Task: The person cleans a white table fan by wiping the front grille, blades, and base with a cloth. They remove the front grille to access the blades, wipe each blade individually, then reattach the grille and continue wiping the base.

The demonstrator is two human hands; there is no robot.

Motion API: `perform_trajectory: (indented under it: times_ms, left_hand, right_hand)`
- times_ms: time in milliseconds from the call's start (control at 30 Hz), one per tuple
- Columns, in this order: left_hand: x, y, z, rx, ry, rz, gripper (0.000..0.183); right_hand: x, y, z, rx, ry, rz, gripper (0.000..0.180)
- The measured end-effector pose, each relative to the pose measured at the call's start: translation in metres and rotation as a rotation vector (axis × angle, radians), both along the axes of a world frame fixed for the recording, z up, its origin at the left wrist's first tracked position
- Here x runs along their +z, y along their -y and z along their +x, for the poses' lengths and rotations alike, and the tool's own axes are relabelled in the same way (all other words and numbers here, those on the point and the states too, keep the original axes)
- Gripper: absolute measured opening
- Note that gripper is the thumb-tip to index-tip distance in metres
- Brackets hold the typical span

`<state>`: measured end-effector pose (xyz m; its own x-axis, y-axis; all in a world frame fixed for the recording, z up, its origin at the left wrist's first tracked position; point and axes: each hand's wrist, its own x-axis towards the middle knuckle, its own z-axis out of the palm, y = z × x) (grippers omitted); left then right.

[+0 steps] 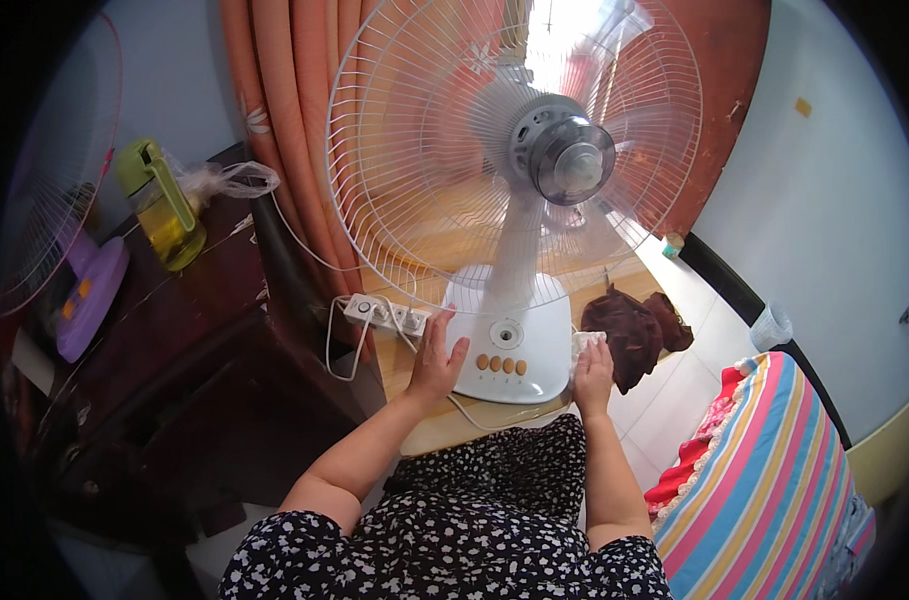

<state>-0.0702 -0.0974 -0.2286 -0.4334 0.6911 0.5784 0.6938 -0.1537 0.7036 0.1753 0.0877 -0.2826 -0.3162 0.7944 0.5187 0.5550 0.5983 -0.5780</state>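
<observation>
In front of me a white electric table fan [466, 367] stands upright on a light wooden table [424, 435]. Its wire grille rises above the base, with translucent blades and a grey hub [574, 161]. Several tan push buttons [502, 365] and a round dial [506, 334] sit on the base. My left hand [434, 364] is at the base's left edge, thumb apart from the fingers, holding nothing. My right hand [592, 379] has its fingers over a white cloth or tissue [588, 340] at the base's right side. Its palm side is hidden.
A white power strip [383, 313] with cords lies left of the base. Dark brown fabric [625, 334] hangs over the table's right edge. On a dark cabinet [222, 262] at left are an oil bottle [166, 217] and a purple fan [91, 292]. A striped cover [762, 480] is at right.
</observation>
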Motion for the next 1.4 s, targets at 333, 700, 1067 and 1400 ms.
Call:
perform_trajectory:
  times_ms: [333, 700, 1067, 1400]
  left_hand:
    - [0.068, 0.013, -0.011, -0.149, 0.468, 0.547, 0.053]
    - [0.098, 0.017, -0.021, -0.198, 0.386, 0.491, 0.052]
    - [0.101, 0.016, -0.016, -0.186, 0.443, 0.5, 0.051]
    - [0.118, 0.006, -0.014, -0.221, 0.516, 0.538, 0.054]
  right_hand:
    - [-0.009, 0.012, 0.002, 0.022, 0.082, 0.056, 0.041]
    - [-0.01, 0.014, 0.001, 0.002, 0.112, 0.029, 0.042]
    - [-0.011, 0.013, 0.002, 0.013, 0.104, 0.027, 0.041]
    - [-0.001, 0.006, 0.003, 0.029, -0.066, -0.105, 0.042]
